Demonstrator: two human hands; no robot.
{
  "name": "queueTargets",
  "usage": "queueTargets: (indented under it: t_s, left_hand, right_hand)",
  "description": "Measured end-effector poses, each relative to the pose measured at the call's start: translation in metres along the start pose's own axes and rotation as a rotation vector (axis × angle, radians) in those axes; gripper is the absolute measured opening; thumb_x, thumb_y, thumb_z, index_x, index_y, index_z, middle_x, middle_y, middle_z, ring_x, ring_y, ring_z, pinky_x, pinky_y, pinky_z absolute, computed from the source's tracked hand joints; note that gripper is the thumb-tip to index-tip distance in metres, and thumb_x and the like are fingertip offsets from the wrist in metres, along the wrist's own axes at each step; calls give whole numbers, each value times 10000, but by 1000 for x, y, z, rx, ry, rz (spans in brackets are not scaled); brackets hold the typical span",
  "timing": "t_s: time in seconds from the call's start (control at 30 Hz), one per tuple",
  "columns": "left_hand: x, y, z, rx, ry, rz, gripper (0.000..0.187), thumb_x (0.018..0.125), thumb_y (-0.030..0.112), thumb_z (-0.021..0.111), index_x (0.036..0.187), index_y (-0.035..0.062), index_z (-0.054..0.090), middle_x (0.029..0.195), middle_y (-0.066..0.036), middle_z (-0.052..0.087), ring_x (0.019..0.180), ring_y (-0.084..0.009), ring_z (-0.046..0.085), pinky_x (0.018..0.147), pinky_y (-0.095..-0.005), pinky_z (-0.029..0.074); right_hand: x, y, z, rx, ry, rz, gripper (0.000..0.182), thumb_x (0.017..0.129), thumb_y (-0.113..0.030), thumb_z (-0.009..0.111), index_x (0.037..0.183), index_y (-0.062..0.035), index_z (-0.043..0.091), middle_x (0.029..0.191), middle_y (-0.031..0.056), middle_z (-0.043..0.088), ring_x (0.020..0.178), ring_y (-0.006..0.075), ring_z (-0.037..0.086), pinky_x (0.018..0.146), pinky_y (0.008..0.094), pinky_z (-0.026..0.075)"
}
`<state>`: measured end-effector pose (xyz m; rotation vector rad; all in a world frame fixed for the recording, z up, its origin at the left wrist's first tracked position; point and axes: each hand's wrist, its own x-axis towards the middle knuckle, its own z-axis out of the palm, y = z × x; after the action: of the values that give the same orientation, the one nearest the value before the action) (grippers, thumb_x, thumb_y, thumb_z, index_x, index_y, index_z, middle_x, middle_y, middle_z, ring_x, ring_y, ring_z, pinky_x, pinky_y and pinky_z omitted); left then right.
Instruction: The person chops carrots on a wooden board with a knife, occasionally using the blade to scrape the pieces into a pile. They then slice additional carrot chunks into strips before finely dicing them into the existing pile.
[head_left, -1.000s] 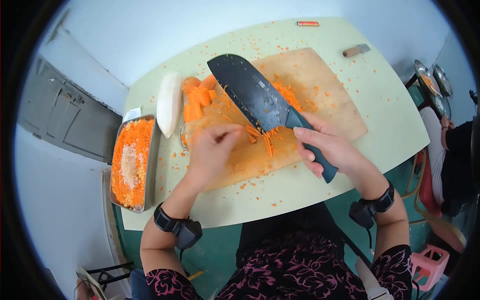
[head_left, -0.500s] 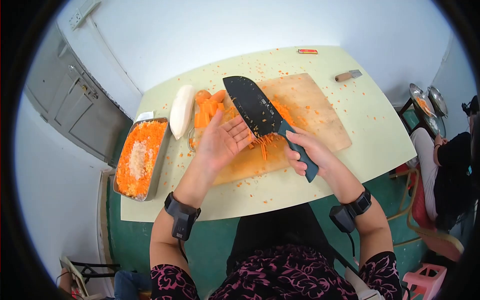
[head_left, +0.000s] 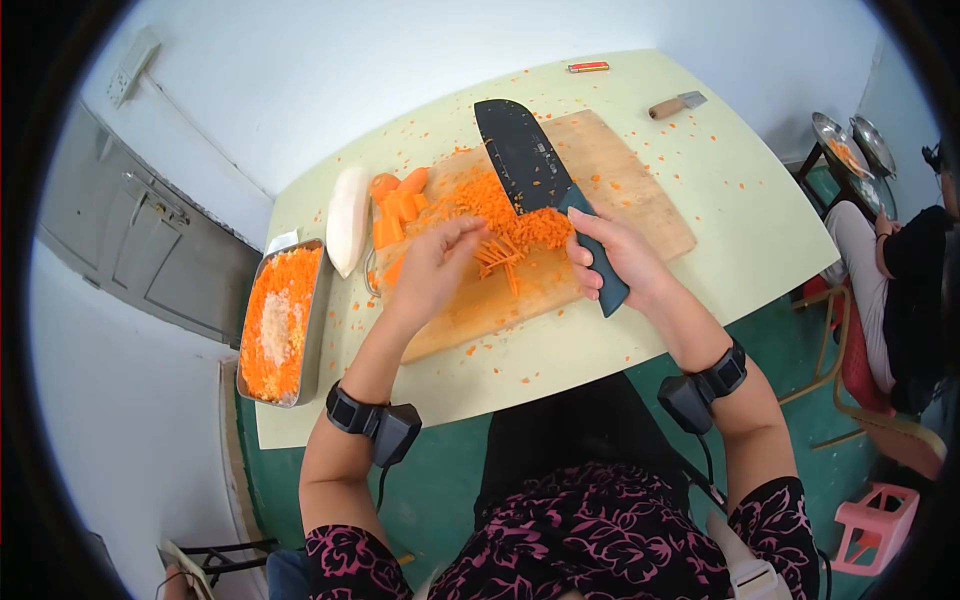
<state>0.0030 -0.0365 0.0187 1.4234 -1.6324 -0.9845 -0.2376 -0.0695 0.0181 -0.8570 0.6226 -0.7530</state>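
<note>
My right hand (head_left: 612, 255) grips the dark handle of a cleaver (head_left: 525, 165). Its broad black blade, dotted with carrot bits, tilts up to the left over the cutting board (head_left: 640, 180). Below and beside the blade lies a heap of chopped carrot (head_left: 475, 200), with carrot strips (head_left: 505, 262) in front of it. My left hand (head_left: 437, 268) hovers at the left of the strips, fingers loosely bent and holding nothing that I can see. Carrot chunks (head_left: 395, 212) sit at the board's left side, partly behind that hand.
A peeled white radish (head_left: 347, 220) lies left of the board. Farther left stands a metal tray (head_left: 318, 325) of shredded carrot. A small wooden-handled blade (head_left: 677, 105) and a red lighter (head_left: 588, 67) lie at the back. At the right, a person (head_left: 880, 270) sits near metal bowls (head_left: 872, 145).
My left hand has turned from palm-up beside the blade to palm-down, its fingers bending. The cleaver has shifted slightly right and stands more upright, showing more chopped carrot. The view has shifted too.
</note>
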Motion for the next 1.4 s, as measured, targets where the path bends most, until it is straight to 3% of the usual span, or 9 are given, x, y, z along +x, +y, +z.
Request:
queueTargets:
  t_s: [0.1,0.2,0.3,0.5,0.6,0.9,1.0,1.3,1.4]
  left_hand:
    - [-7,5,-4,745,-103,409,369,827,54,615,1195,42,588,1243,-131,537,1168,-290,475,1005,-363,379]
    - [1,9,-2,713,-191,390,423,781,4,606,1197,69,579,1235,-129,510,1178,-303,449,1015,-373,364]
    - [15,8,-3,748,-259,504,390,778,-3,597,1163,54,594,1185,-121,526,1129,-298,462,991,-375,374]
    - [31,13,-6,800,-413,448,290,773,0,605,1060,36,620,1091,-120,553,1074,-298,482,940,-376,400]
    - [31,13,-7,786,-405,423,206,775,11,614,979,21,629,998,-118,576,1019,-299,508,889,-371,427]
    - [20,-3,-21,745,-191,272,161,796,61,643,944,1,654,862,-102,588,815,-268,579,705,-338,478]
    - [15,-8,-25,748,-200,288,201,810,87,623,990,1,655,878,-126,594,854,-286,584,742,-366,481]
    - [0,-4,-10,812,-79,371,214,797,109,642,987,17,676,926,-130,587,916,-303,563,797,-372,476]
    - [0,-1,-6,748,-62,257,198,783,96,642,958,11,678,888,-133,592,909,-305,568,787,-377,478]
  right_hand:
    - [1,3,-1,11,-20,-45,227,934,-291,534,1057,-140,418,609,-19,442,410,96,438,380,272,398]
    - [1,3,-3,-4,-10,-56,232,930,-291,542,1048,-132,421,607,-18,442,403,94,434,378,270,399]
    - [0,2,-2,-33,19,-55,235,925,-300,550,1023,-127,424,609,-16,446,407,90,437,380,264,396]
    - [1,3,-2,-70,33,-63,251,913,-317,568,1000,-126,432,611,-19,447,412,85,440,383,252,391]
    - [2,6,-1,-84,35,-48,322,923,-319,554,1150,-117,447,602,-25,431,399,73,435,361,236,392]
    - [3,6,-1,-132,33,-32,310,921,-338,558,1102,-111,452,601,-27,430,392,69,433,355,230,389]
    - [3,5,-1,-135,17,-30,283,912,-340,572,992,-108,430,608,-16,443,393,80,439,363,247,394]
    - [3,6,0,-155,27,-32,292,916,-342,566,994,-98,425,613,-11,449,400,82,450,365,252,407]
    - [4,6,0,-164,29,-32,289,917,-338,565,992,-98,423,612,-10,448,401,83,451,365,254,408]
